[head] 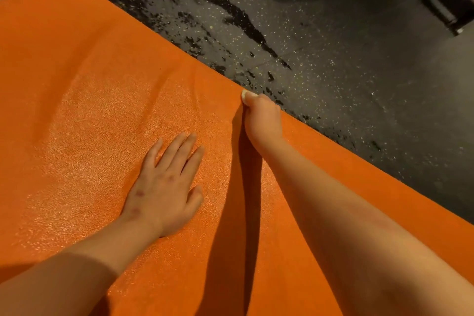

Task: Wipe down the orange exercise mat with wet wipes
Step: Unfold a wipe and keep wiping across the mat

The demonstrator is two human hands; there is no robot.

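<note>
The orange mat (pixel 102 84) fills the left and bottom of the frame and lies on a dark, speckled floor (pixel 359 84). The left hand (pixel 166 187) lies flat on the mat near the middle, with its fingers straight. The right hand (pixel 261 118) is curled over the mat's far edge and grips it.

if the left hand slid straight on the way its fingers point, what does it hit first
Only more orange mat: the left hand lies flat, fingers aimed at the mat's far edge, probably passing left of the right hand gripping a wet wipe. Beyond the edge is wet speckled floor.
</note>
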